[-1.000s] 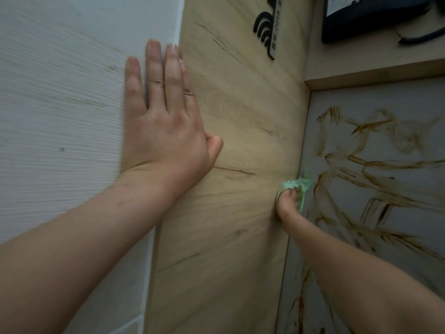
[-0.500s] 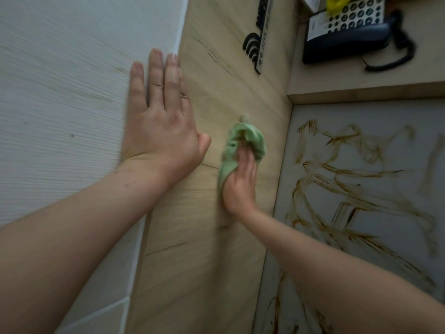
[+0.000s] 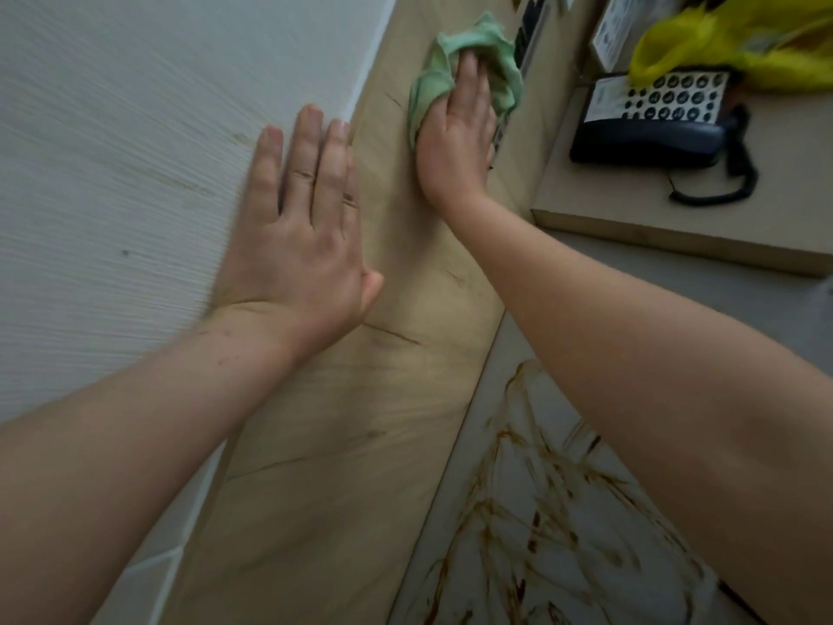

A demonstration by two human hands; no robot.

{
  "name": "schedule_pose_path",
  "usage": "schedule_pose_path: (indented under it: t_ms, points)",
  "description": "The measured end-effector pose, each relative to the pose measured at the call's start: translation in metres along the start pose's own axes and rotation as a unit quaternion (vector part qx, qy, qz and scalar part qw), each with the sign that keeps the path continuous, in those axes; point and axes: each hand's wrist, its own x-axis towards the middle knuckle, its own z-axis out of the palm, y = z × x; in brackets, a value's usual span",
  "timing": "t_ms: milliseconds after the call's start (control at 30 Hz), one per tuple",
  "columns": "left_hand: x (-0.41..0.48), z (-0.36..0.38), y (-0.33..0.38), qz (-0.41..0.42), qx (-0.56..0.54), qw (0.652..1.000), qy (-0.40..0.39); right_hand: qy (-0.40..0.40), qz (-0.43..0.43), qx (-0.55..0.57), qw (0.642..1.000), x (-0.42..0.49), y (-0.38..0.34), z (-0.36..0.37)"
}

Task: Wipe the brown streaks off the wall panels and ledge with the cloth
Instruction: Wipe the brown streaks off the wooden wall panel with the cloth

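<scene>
My right hand [image 3: 457, 142] presses a crumpled green cloth [image 3: 428, 90] flat against the upper part of the light wood wall panel [image 3: 342, 444], fingers straight over it. My left hand [image 3: 299, 236] lies flat and spread on the seam between the white textured wall [image 3: 112, 173] and the wood panel. Brown streaks [image 3: 536, 525] cover the grey panel at the lower right, partly hidden by my right forearm. Thin dark marks show on the wood panel.
A wooden ledge [image 3: 676, 236] at the right carries a dark desk telephone [image 3: 653, 124] with a coiled cord and a yellow plastic bag [image 3: 739, 42]. A dark wall fitting [image 3: 532, 24] sits just beyond the cloth.
My right hand has carried the cloth up the wood panel, from the corner by the grey panel to near the top. The view has tilted upward. My left hand stays on the wall.
</scene>
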Motion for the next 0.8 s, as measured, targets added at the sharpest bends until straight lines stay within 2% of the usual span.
schedule_pose_path:
  t_ms: [200, 300, 433, 533, 600, 700, 733, 800]
  points:
    - [0.000, -0.007, 0.001, -0.009, 0.029, 0.999, -0.011, -0.102, -0.050, -0.033, 0.993, -0.092, 0.016, 0.006]
    - [-0.011, -0.010, -0.002, -0.020, 0.034, 0.999, -0.028, -0.161, -0.047, -0.062, 0.984, -0.149, 0.039, 0.008]
    - [-0.069, -0.010, -0.010, -0.095, -0.083, 0.992, -0.004, -0.228, -0.033, -0.115, 0.966, -0.193, 0.052, 0.004]
    - [-0.137, -0.007, -0.009, -0.126, -0.130, 0.983, -0.002, -0.191, -0.016, -0.097, 0.977, -0.166, 0.019, 0.002]
    - [-0.178, -0.004, 0.000, -0.121, -0.102, 0.987, 0.009, -0.134, 0.004, -0.053, 0.990, -0.139, -0.008, 0.004]
    - [-0.224, 0.007, 0.012, -0.094, -0.036, 0.995, 0.008, -0.069, 0.023, -0.019, 0.997, -0.154, -0.024, 0.026]
    - [-0.232, 0.012, 0.014, -0.089, -0.027, 0.996, 0.005, -0.069, 0.017, -0.027, 0.997, -0.179, -0.018, 0.035]
    - [-0.240, 0.023, 0.014, -0.090, -0.009, 0.996, 0.020, -0.120, -0.009, -0.050, 0.991, -0.245, 0.008, 0.048]
